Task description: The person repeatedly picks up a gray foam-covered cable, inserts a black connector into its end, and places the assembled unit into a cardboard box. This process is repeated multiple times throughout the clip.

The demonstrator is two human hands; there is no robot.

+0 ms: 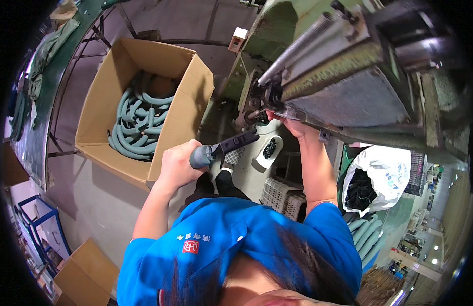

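My left hand [176,166] is closed round a grey-blue foam-covered tube [200,157]. From the tube's end a long black plastic fitting [237,142] points toward the machine. My right hand [296,127] reaches up to the green, worn metal machine [348,97], under its lower edge. Its fingers look curled by the small metal tooling [254,113], and the machine hides part of them. Whatever they hold cannot be made out. Below the tooling stands a white plastic container [268,148] with an opening that shows small dark pieces.
A large cardboard box [195,97] at left holds several curved foam-covered tubes [139,137]. A white sack [387,171] of black parts stands at right, above more foam tubes [366,234]. A plastic crate [277,196] sits near my legs. A green-topped table [60,61] runs along the far left.
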